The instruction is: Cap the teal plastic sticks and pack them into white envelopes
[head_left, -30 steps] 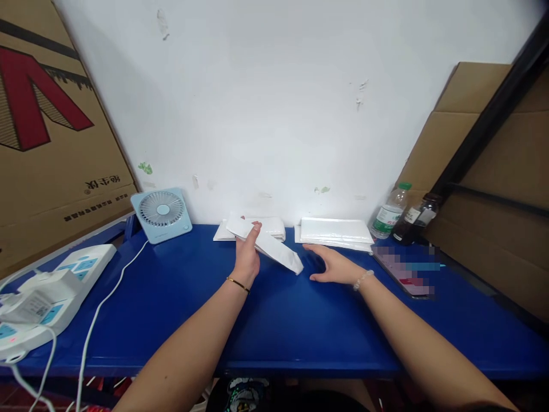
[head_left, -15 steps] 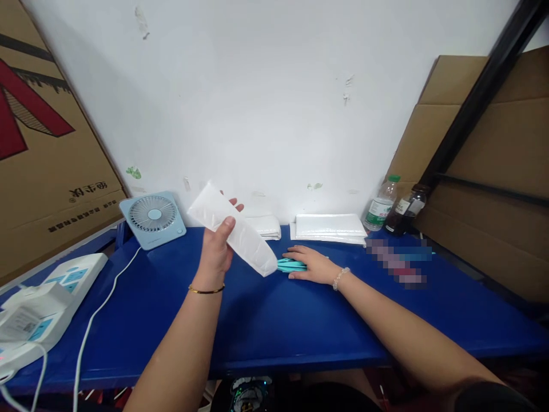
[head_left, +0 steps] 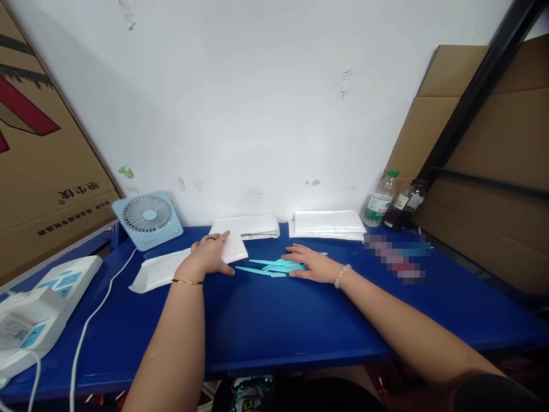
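My left hand (head_left: 210, 254) lies palm down on a flat white plastic pouch (head_left: 160, 270), the thumb stretched out to the right and the fingers apart. The pouch rests on the blue table, partly hidden under the hand. To the right, my right hand (head_left: 311, 263) is spread low over a loose bunch of thin turquoise sticks with tapered ends, shaped like eyebrow razors (head_left: 262, 272). Its fingers touch or cover some of them; their far ends show past the hand. Behind both hands, white pouches are stacked in a left pile (head_left: 261, 223) and a right pile (head_left: 328, 222).
A pale blue fan (head_left: 149, 220) and a white power strip (head_left: 64, 303) with cables stand at the left of the blue table (head_left: 291, 326). Two bottles, one green-capped (head_left: 381, 200) and one dark (head_left: 404, 206), stand back right. Cardboard (head_left: 484, 143) lines the right side.
The white pouch has come off the turquoise sticks and now lies on the table at left, under my left hand. The sticks have fanned out beneath my right hand, which has hardly moved.
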